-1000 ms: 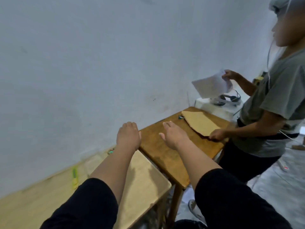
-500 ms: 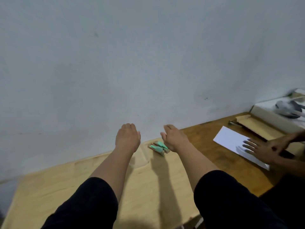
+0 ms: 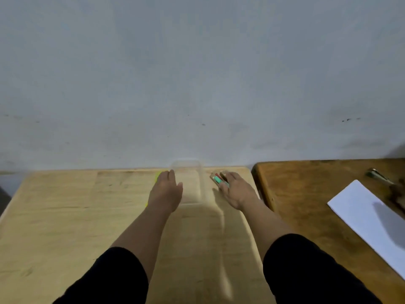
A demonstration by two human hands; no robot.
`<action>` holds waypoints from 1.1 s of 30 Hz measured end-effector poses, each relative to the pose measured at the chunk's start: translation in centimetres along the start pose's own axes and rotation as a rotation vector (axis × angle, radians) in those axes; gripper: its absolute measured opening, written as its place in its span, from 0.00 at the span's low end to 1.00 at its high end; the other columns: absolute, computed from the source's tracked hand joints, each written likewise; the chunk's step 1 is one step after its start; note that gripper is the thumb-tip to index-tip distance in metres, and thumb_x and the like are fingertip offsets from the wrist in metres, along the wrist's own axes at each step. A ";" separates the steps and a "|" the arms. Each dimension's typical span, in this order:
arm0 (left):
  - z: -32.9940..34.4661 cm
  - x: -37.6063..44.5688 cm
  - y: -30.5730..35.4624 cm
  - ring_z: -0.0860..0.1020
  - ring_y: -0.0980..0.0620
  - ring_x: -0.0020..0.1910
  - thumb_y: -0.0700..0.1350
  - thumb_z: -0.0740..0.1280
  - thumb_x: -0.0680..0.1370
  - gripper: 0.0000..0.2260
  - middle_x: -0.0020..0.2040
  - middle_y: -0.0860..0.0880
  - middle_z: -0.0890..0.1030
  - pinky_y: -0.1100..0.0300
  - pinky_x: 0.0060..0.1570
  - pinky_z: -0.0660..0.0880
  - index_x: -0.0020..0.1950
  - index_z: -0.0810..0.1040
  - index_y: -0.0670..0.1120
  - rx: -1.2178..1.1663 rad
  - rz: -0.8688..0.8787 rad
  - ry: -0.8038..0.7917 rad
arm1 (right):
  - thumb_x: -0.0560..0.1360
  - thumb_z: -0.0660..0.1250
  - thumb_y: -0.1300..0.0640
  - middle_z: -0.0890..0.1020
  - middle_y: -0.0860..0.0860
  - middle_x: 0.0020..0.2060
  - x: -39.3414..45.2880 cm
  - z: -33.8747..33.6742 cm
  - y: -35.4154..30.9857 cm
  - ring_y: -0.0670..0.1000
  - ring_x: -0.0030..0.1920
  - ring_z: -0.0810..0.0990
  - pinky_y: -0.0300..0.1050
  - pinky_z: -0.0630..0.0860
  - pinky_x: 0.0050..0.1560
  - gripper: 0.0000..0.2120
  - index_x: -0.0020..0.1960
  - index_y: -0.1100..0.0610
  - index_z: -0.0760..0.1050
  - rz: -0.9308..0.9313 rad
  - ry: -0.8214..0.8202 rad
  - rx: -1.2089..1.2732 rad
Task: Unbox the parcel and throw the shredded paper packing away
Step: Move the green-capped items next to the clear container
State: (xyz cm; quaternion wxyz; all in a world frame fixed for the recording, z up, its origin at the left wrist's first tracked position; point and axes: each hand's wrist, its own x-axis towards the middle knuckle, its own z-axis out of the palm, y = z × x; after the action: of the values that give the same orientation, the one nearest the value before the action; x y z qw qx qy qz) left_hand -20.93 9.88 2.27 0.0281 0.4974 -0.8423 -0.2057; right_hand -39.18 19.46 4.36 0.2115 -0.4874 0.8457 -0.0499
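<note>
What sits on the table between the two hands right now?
A blurred clear plastic container stands between the left hand and right hand in the head view.

Pale blond wood table (image 3: 65, 216) on the left, darker brown one (image 3: 306, 205) on the right with a plain white sheet (image 3: 368, 220) on it. Sleeves (image 3: 311, 273) are black, wall (image 3: 197, 73) is grey-white with dark specks, and there's a see-through box (image 3: 188, 183) plus mint-green clips (image 3: 218, 179).

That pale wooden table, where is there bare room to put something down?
The pale table is bare across its left part, left of the left hand, and on the near strip between the forearms. It is crowded at the far edge: a blurry clear container sits between the hands, small coloured items by the right hand.
</note>
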 end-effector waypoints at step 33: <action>3.8 1.4 -2.0 0.61 0.46 0.73 0.56 0.75 0.66 0.56 0.76 0.44 0.60 0.59 0.67 0.60 0.76 0.36 0.46 -0.412 -0.055 -0.266 | 0.68 0.72 0.49 0.75 0.55 0.56 4.8 5.1 2.8 0.55 0.58 0.72 0.46 0.71 0.54 0.35 0.69 0.59 0.63 0.144 0.371 0.386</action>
State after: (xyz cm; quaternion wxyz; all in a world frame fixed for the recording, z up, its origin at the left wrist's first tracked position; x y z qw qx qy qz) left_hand -20.93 9.04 -2.19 0.0121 0.4726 -0.7648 -0.4377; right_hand -41.41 17.46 -2.54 0.1450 -0.3594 0.8773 -0.2833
